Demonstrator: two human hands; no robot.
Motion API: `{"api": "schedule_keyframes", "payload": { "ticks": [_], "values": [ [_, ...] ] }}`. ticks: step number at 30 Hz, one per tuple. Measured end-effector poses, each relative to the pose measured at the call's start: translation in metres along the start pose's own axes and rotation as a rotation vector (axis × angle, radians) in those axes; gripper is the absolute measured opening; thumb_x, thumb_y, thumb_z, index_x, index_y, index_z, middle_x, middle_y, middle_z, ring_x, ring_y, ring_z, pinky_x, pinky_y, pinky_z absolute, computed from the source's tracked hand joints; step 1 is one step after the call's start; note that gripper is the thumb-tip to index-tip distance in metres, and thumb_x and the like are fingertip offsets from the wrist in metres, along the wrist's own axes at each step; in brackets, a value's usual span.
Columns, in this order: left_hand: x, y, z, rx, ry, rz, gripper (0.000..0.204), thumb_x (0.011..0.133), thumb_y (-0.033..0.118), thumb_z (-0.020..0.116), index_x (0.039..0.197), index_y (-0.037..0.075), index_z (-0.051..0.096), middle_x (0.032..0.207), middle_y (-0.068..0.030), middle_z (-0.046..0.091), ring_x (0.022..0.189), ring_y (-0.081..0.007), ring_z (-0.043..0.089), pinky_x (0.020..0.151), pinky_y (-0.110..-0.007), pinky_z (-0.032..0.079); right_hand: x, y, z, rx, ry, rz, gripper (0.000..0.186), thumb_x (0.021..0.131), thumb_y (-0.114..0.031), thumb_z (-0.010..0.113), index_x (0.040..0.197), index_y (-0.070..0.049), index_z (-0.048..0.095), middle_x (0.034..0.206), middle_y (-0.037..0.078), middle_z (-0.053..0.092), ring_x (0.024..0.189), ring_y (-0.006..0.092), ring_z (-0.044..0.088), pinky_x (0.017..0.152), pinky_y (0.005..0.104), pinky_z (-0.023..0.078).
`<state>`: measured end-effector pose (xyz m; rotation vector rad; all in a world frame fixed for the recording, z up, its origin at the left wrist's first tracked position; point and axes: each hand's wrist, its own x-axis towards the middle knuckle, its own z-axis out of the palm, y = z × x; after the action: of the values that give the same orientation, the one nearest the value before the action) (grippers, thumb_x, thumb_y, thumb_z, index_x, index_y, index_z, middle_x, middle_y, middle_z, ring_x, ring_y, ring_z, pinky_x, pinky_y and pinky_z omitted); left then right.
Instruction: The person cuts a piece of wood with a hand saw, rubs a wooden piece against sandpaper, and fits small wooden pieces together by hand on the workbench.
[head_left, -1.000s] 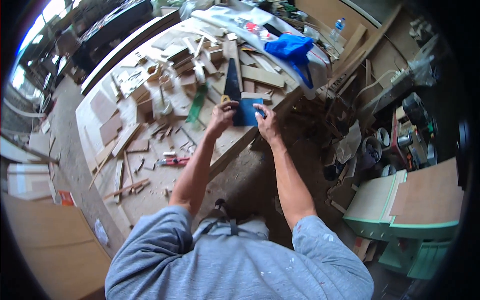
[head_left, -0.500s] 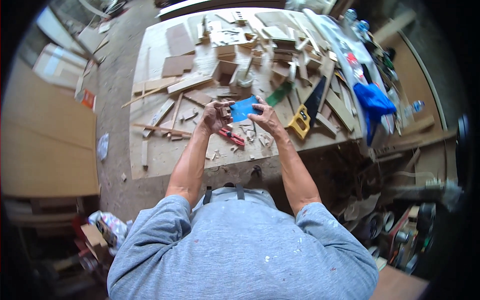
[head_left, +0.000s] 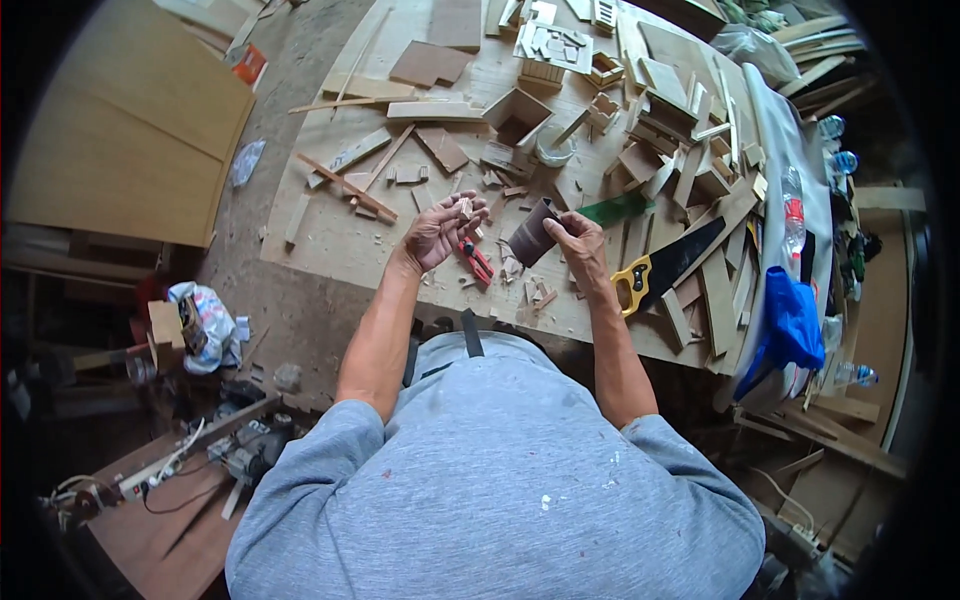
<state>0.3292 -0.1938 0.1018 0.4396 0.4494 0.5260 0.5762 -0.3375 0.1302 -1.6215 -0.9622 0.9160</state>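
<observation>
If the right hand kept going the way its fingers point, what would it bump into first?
The right hand points up-left, and already holds the curled dark sheet. Beyond that, probably small wood offcuts on the workbench; depth is unclear.

Browns and pale wood, with a few bright spots.
Dark brown sheet (head_left: 532,233); red-handled pliers (head_left: 476,259); saw (head_left: 668,268) with yellow handle, black blade; green strip (head_left: 612,209); blue cloth (head_left: 795,322); grey shirt (head_left: 500,480) flecked white; tan workbench (head_left: 330,240).

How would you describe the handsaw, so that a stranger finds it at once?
Start at the big wooden workbench covered with offcuts, and go past the right hand toward the blue bag. The handsaw lies flat among pale strips. Only it has a black blade and a yellow handle.
</observation>
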Motion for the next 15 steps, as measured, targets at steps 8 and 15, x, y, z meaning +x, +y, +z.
{"api": "schedule_keyframes", "payload": {
  "ticks": [8,15],
  "values": [
    [-0.059,-0.019,-0.039,0.309,0.236,-0.123,0.031,0.097,0.02,0.06,0.126,0.008,0.058,0.113,-0.0072,0.068,0.103,-0.0153,0.066,0.086,-0.033,0.054,-0.006,0.019,0.049,0.343,-0.463,0.129,0.028,0.098,-0.018,0.064,0.123,-0.004,0.064,0.095,0.0,0.067,0.084,0.0073,0.06,0.072,0.0229,0.049],
    [-0.105,-0.007,-0.064,0.267,0.321,-0.09,0.03,0.094,0.025,0.07,0.115,0.005,0.065,0.103,-0.0043,0.071,0.093,-0.0162,0.069,0.083,-0.038,0.058,0.0,0.006,0.144,0.013,-0.67,0.204,0.032,0.095,-0.025,0.068,0.113,0.001,0.065,0.088,0.007,0.066,0.082,0.0123,0.063,0.065,0.0286,0.054]
  ]
}}
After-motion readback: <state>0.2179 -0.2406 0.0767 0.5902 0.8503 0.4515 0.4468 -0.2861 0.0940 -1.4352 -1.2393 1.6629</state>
